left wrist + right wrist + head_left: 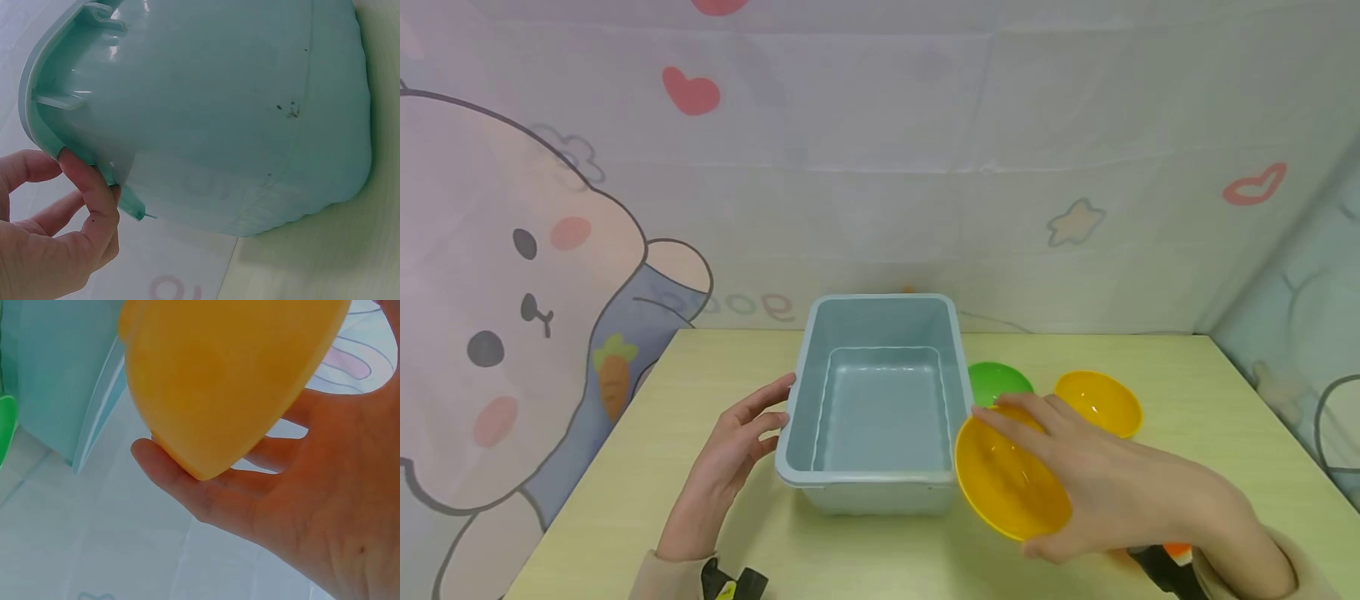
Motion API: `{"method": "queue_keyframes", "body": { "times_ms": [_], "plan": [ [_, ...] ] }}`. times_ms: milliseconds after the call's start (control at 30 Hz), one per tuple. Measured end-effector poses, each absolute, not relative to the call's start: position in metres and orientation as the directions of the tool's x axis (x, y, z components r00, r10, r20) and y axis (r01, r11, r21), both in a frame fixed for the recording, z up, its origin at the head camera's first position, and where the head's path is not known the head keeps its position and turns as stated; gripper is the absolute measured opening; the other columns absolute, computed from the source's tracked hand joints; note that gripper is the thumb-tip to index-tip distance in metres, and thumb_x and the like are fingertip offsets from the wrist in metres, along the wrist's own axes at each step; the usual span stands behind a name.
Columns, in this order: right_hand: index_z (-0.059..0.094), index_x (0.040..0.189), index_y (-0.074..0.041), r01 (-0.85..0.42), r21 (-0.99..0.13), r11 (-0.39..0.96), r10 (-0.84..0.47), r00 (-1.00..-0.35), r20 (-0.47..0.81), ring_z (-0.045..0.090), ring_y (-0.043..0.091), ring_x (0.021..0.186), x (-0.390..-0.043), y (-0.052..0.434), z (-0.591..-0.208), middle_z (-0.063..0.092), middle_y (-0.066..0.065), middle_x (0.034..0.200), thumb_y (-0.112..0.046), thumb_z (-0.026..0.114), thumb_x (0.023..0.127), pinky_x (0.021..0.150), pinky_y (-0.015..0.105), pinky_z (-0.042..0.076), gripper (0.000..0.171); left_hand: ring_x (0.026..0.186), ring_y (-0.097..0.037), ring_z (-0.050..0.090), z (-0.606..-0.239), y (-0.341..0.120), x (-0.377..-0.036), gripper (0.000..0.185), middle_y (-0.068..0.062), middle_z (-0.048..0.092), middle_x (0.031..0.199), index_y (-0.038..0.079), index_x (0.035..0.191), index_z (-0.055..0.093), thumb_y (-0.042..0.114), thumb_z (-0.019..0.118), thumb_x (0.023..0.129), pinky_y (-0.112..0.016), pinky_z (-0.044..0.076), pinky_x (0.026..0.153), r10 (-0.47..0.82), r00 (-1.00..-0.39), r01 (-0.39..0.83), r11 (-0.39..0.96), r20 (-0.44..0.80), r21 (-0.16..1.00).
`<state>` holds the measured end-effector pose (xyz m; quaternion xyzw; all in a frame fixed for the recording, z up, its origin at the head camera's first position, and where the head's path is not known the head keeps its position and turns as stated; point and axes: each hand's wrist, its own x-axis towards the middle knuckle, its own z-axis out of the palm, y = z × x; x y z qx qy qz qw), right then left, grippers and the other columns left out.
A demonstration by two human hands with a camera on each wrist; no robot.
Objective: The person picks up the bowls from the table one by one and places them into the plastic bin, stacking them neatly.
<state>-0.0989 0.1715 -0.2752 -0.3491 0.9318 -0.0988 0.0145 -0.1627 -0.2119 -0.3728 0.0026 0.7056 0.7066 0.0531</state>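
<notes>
A yellow bowl [1003, 479] is tilted in my right hand [1093, 471], its hollow side facing the head camera. That hand grips the rim, with the thumb low and the fingers along the top; in the right wrist view the bowl's rounded outside [219, 375] fills the top. The bowl is beside the right edge of a light blue plastic basin [883, 479], whose inside holds nothing. At the basin's left rim is my left hand [730, 450]. Its bent fingers hold the lip, with fingertips [72, 159] tucked under it in the left wrist view.
Right of the basin lies a green bowl [997, 382], partly hidden by my right hand. Another yellow bowl [1101, 404] stands farther right. Something orange [1177, 550] shows beneath my right wrist. A printed cloth [880, 167] hangs behind the pale wooden table [715, 367].
</notes>
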Motion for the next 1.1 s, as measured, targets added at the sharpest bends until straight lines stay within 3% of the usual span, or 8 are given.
{"method": "queue_keyframes", "body": {
  "times_ms": [367, 800, 1100],
  "plan": [
    [0.024, 0.151, -0.034, -0.684, -0.215, 0.697, -0.684, -0.725, 0.085, 0.041, 0.013, 0.123, -0.106, 0.165, -0.268, 0.030, -0.008, 0.147, -0.052, 0.080, 0.067, 0.090, 0.041, 0.049, 0.103, 0.101, -0.007, 0.061, -0.372, -0.212, -0.162, 0.054, 0.006, 0.054, 0.124, 0.004, 0.144, 0.042, 0.003, 0.054, 0.091, -0.029, 0.052, 0.084, 0.080, -0.994, -0.070, 0.004, -0.070, 0.998],
    [0.017, 0.153, -0.035, -0.699, -0.251, 0.669, -0.696, -0.708, 0.116, 0.044, 0.012, 0.125, -0.126, 0.158, -0.268, 0.030, -0.003, 0.148, -0.054, 0.079, 0.069, 0.093, 0.035, 0.049, 0.106, 0.103, -0.008, 0.060, -0.373, -0.211, -0.162, 0.054, 0.002, 0.053, 0.128, 0.006, 0.144, 0.043, 0.003, 0.054, 0.091, -0.029, 0.052, 0.085, 0.076, -0.993, -0.085, 0.010, -0.085, 0.996],
    [0.022, 0.153, -0.031, -0.705, -0.281, 0.652, -0.698, -0.702, 0.141, 0.045, 0.014, 0.125, -0.143, 0.152, -0.270, 0.031, 0.000, 0.147, -0.050, 0.081, 0.067, 0.090, 0.031, 0.051, 0.105, 0.102, -0.009, 0.061, -0.373, -0.212, -0.162, 0.054, 0.003, 0.053, 0.126, 0.005, 0.144, 0.042, 0.004, 0.054, 0.091, -0.028, 0.052, 0.085, 0.086, -0.994, -0.073, -0.001, -0.073, 0.997]
  ]
}}
